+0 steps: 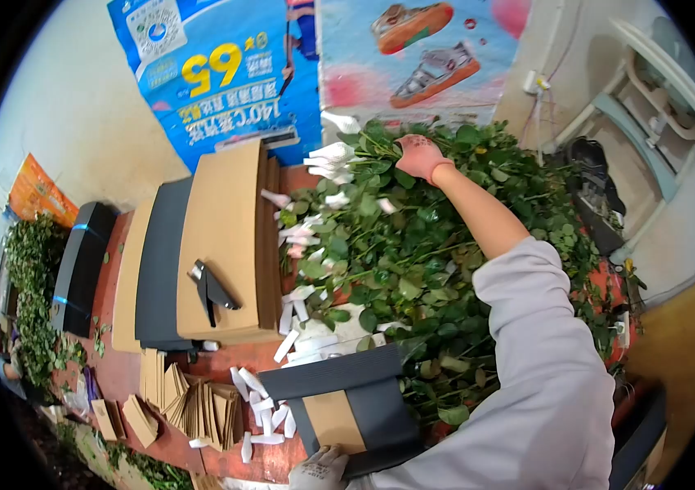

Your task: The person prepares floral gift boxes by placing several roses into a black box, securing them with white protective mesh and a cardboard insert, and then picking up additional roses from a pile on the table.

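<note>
My right hand (pixel 421 158), in a pink glove, is at the far side of a large heap of leafy rose stems (pixel 413 245). Its fingers are closed around some stems, partly hidden by leaves. White foam net sleeves (pixel 332 155) cover the flower ends just left of it. My left hand (pixel 319 471), in a whitish glove, grips the near edge of a folded black corrugated cardboard sheet (pixel 380 408). Its fingertips rest on the brown cardboard strip (pixel 333 420) across that sheet; the thumb is hidden.
A black stapler (pixel 214 292) lies on stacked brown cardboard (pixel 229 220), beside black sheets (pixel 159 261). Small brown cardboard pieces (pixel 208 412) and loose white foam sleeves (pixel 265 416) lie on the red table (pixel 241 468). A pale chair (pixel 633 122) holding a dark shoe stands right.
</note>
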Available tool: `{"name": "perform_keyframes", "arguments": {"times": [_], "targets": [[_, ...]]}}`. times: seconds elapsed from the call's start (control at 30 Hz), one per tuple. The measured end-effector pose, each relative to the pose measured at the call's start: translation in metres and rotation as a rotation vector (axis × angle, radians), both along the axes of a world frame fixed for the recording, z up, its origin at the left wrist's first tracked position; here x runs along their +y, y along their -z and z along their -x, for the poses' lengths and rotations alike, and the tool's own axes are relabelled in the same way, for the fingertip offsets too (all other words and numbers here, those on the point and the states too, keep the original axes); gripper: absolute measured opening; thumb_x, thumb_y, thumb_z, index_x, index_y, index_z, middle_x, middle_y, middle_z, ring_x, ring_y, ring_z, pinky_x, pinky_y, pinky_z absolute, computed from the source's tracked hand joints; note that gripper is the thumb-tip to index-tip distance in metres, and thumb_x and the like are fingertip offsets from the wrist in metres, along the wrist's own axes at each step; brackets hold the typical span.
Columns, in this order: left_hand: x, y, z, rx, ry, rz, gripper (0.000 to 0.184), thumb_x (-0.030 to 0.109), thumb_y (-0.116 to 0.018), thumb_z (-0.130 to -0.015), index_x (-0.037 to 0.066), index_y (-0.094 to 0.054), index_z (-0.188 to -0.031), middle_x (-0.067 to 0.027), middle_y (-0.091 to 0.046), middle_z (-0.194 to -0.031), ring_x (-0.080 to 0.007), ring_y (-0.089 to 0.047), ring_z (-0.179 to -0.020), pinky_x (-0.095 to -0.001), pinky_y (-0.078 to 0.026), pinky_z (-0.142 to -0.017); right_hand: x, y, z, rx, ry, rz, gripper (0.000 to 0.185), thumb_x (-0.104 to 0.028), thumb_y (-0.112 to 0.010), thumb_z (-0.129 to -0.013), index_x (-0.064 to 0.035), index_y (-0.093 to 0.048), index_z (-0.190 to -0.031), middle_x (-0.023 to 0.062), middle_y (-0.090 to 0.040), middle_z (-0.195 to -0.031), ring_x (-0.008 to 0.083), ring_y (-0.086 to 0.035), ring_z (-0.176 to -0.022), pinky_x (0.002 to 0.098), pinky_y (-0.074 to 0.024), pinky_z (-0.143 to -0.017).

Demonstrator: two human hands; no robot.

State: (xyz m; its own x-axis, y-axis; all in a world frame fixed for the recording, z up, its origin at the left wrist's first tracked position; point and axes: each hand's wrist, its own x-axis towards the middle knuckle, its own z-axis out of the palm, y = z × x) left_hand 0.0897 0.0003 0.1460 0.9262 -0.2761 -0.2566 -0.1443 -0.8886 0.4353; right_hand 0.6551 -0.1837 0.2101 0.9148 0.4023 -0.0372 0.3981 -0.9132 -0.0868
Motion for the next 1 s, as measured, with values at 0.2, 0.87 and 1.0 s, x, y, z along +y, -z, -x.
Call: {"name": "perform_keyframes", "arguments": {"times": [0.2, 0.87, 1.0], "targets": [[0.024, -0.066, -0.059, 0.110, 0.258, 0.084, 0.064, 0.039, -0.061, -0.078, 0.005, -0.044, -0.130, -0.0202, -0.049, -0.126, -0.0307, -0.049, -0.116, -0.0388, -0.039, -0.098, -0.097, -0.082, 0.063, -0.263, -0.020, -0.244, 0.070, -0.042, -0.061, -0.076, -0.0023, -0.042, -0.130, 0.0190, -0.045, -0.131, 0.0323, -0.041, -0.122, 0.0380, -0.0338, -0.102], [-0.200, -0.157, -0.367, -0.382, 0.354, 0.557, 0.045, 0.023, -0.065, -0.083, 0.007, -0.047, -0.121, -0.0080, -0.054, -0.111, -0.0226, -0.053, -0.098, -0.0351, -0.045, -0.083, -0.181, -0.037, 0.161, -0.666, -0.127, -0.386, 0.053, -0.033, -0.058, -0.079, -0.0110, -0.048, -0.126, 0.0113, -0.047, -0.131, 0.0310, -0.039, -0.123, 0.0436, -0.0258, -0.106], [-0.202, -0.171, -0.356, -0.348, 0.375, 0.861, 0.087, 0.038, -0.072, -0.075, -0.005, -0.027, -0.135, -0.0230, -0.036, -0.135, -0.0307, -0.038, -0.124, -0.0354, -0.031, -0.104, -0.204, -0.081, 0.184, -0.610, 0.223, -0.120, 0.031, -0.021, -0.048, -0.083, -0.0107, -0.059, -0.110, 0.0111, -0.061, -0.105, 0.0288, -0.053, -0.107, 0.0465, -0.0323, -0.099]]}}
